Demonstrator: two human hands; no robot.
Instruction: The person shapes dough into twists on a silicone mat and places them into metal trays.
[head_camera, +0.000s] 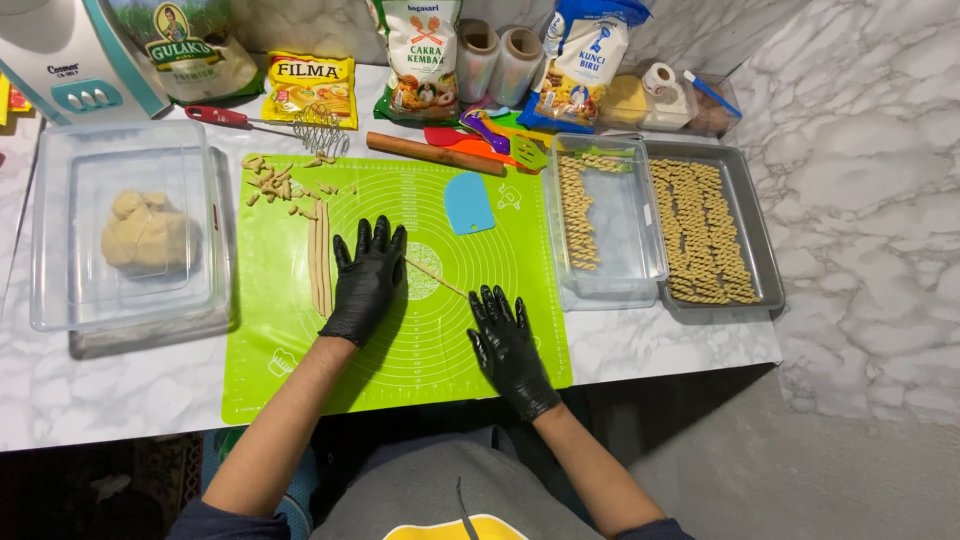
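Both my hands wear black gloves and lie flat, fingers spread, on a green silicone baking mat (300, 350). A thin strand of pale dough (437, 277) runs slanted between them; my left hand (366, 280) covers its upper left end and my right hand (507, 345) covers its lower right end. Left of my left hand lie long dough strips (319, 255), with several short cut dough pieces (280, 185) at the mat's top left corner. A blue plastic scraper (468, 203) rests on the mat beyond my hands.
A clear tub (55, 240) at left holds a dough lump (145, 235). At right, a clear tray (625, 250) and a metal tray (760, 250) hold twisted dough sticks. A rolling pin (430, 153), whisk (300, 128), spatulas, flour bags and a mixer line the back.
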